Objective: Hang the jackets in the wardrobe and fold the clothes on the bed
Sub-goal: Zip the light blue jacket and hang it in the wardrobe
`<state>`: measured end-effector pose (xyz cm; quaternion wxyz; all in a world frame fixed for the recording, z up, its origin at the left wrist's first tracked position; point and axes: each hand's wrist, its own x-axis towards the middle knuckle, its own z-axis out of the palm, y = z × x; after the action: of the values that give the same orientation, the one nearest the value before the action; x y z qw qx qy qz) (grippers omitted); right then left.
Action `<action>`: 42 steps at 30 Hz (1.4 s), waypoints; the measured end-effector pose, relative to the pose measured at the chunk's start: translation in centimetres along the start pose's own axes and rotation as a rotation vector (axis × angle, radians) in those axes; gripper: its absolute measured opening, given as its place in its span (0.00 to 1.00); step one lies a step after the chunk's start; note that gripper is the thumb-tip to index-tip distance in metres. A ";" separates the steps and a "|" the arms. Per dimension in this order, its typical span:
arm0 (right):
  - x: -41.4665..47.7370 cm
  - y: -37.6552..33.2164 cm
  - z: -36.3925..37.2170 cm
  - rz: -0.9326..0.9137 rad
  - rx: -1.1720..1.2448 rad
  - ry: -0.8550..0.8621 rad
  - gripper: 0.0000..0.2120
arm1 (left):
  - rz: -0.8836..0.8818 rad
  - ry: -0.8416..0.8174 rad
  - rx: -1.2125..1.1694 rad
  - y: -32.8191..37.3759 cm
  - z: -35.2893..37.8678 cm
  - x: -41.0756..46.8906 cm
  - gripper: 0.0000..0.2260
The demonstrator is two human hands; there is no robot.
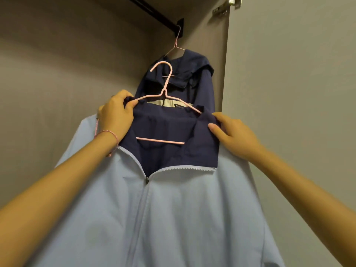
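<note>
I hold up a light blue jacket [173, 209] with a navy lining, partly zipped, on a pink hanger [165, 93]. My left hand [115, 112] grips the collar and the hanger's left shoulder. My right hand [231, 133] pinches the navy collar at the hanger's right end. The hanger's hook is free, below the black wardrobe rail [154, 13]. Behind it a navy hooded jacket [196, 79] hangs from the rail on another pink hanger [176, 45].
The grey back wall of the wardrobe [67, 74] fills the left. The open wardrobe door [298, 93] stands on the right, with a metal hinge [227, 6] at the top. The rail runs up to the left of the hung jacket.
</note>
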<state>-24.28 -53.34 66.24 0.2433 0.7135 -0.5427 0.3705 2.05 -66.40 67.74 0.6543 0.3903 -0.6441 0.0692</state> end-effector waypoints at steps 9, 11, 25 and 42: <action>4.6 0.1 0.6 0.021 -0.155 0.186 0.15 | -0.026 0.008 0.017 -1.1 3.5 2.8 0.07; 5.5 0.5 -0.3 0.010 -0.209 0.266 0.16 | 0.003 0.023 0.005 0.0 3.2 3.9 0.06; 17.1 -1.8 -3.6 0.059 -0.343 0.454 0.20 | -0.047 -0.157 -0.016 -0.8 1.4 11.5 0.13; 35.2 -3.1 -0.9 0.186 -0.300 0.487 0.15 | 0.244 -0.450 0.197 0.5 3.4 12.1 0.23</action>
<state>-16.76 -72.68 94.84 0.4341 0.5068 -0.5802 0.4670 1.00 -73.14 78.31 0.4406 0.3770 -0.8057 0.1212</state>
